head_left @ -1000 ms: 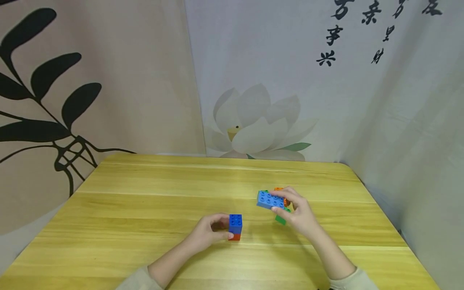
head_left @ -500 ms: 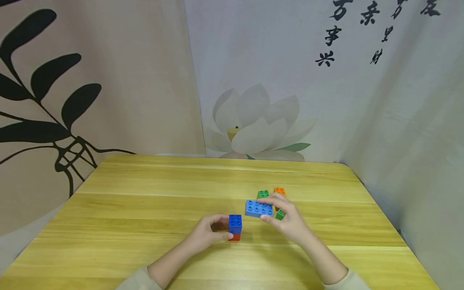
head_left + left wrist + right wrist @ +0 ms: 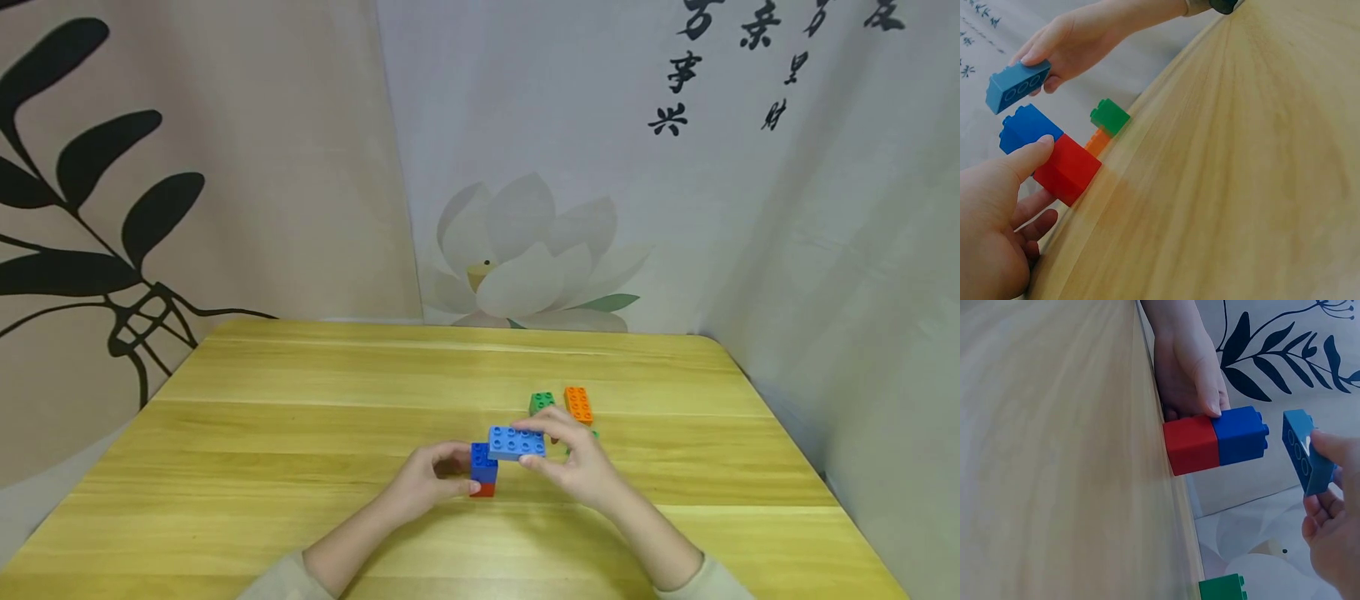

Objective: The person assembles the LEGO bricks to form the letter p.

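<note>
A dark blue brick (image 3: 483, 471) sits on top of a red brick (image 3: 1067, 169), and the two stand as a small tower on the table. My left hand (image 3: 422, 485) holds this tower from the left, thumb on the near side and fingers behind. Between thumb and fingers, my right hand (image 3: 577, 462) pinches a longer light blue brick (image 3: 514, 443) with its studs up. Both wrist views show a gap between that brick (image 3: 1302, 453) and the studs of the dark blue one below it.
Behind my right hand lie a green brick (image 3: 542, 402) and an orange brick (image 3: 578, 405). Another green piece (image 3: 596, 433) there is mostly hidden by the hand. The wooden table (image 3: 300, 400) meets a printed cloth backdrop (image 3: 315, 167) at its far edge.
My right hand has brought the light blue brick leftward and nearer, from beside the loose bricks to over the tower. The orange brick is now uncovered. My left hand has stayed put.
</note>
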`<state>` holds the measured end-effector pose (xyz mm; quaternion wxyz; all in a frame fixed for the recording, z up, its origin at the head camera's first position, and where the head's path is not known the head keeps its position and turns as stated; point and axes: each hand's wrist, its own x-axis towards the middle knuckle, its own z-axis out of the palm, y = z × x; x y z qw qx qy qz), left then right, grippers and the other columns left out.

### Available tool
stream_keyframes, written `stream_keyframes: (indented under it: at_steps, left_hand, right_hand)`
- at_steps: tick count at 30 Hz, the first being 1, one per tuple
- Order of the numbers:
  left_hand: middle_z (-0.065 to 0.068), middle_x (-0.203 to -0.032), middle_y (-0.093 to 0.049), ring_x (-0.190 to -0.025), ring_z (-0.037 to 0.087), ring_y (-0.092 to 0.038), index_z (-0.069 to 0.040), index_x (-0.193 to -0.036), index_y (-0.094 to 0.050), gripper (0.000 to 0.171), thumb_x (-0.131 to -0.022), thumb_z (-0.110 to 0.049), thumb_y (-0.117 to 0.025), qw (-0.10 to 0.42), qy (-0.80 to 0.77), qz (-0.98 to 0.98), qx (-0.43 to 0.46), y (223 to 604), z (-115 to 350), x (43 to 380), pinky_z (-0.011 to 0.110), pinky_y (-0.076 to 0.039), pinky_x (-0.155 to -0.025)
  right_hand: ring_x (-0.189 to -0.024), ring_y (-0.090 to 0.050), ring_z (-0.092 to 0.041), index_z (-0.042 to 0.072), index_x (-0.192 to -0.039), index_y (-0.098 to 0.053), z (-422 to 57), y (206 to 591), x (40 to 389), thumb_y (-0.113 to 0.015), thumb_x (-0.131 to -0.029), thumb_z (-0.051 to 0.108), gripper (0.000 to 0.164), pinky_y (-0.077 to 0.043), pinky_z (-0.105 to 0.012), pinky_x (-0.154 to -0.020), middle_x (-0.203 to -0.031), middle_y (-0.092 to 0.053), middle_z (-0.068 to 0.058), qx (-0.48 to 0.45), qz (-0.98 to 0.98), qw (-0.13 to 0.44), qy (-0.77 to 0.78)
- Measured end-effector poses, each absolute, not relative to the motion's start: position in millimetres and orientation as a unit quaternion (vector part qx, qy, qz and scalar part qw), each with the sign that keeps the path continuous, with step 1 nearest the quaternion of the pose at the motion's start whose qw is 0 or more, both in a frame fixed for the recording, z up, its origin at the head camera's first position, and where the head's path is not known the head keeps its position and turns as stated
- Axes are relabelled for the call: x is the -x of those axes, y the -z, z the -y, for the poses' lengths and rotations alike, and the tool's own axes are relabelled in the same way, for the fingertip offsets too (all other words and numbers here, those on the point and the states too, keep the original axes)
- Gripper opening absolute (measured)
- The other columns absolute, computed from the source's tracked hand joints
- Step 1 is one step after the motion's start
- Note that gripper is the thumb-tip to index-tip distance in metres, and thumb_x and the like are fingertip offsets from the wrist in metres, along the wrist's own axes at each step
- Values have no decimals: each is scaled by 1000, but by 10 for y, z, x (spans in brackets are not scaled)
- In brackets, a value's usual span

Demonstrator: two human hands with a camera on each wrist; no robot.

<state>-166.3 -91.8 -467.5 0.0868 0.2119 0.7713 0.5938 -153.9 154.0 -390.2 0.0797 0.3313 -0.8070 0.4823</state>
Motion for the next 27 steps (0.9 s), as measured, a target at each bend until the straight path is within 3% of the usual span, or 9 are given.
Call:
stream_keyframes:
  at_steps: [9, 16, 27]
  left_hand:
    - [4, -101, -67, -96, 26, -59, -7, -115, -65, 37, -81, -10, -77, 88, -603, -765, -210, 4690, 927, 1674, 33, -48, -82]
    - [2, -100, -67, -95, 24, -59, -9, -114, -66, 36, -81, -15, -78, 87, -594, -770, -216, 4665, 933, 1671, 32, -48, -82]
    - [0, -101, -68, -95, 22, -59, -9, -115, -66, 36, -81, -16, -78, 93, -597, -768, -213, 4668, 924, 1671, 33, -48, -83]
  right_hand:
    - [-89, -49, -18, 1, -114, -65, -1456, 3938, 1557, -73, -82, 1, 33, -40, -29, -75, -106, -62, -7, -354, 798, 76, -482]
    - [-93, -51, -17, 17, -119, -66, -1478, 4147, 1687, -72, -86, 18, 33, -44, -42, -78, -109, -59, 7, -347, 805, 61, -478]
    - [-100, -51, -15, 18, -119, -66, -1456, 4187, 1708, -74, -85, 20, 35, -43, -55, -84, -108, -58, 11, -344, 808, 45, -476]
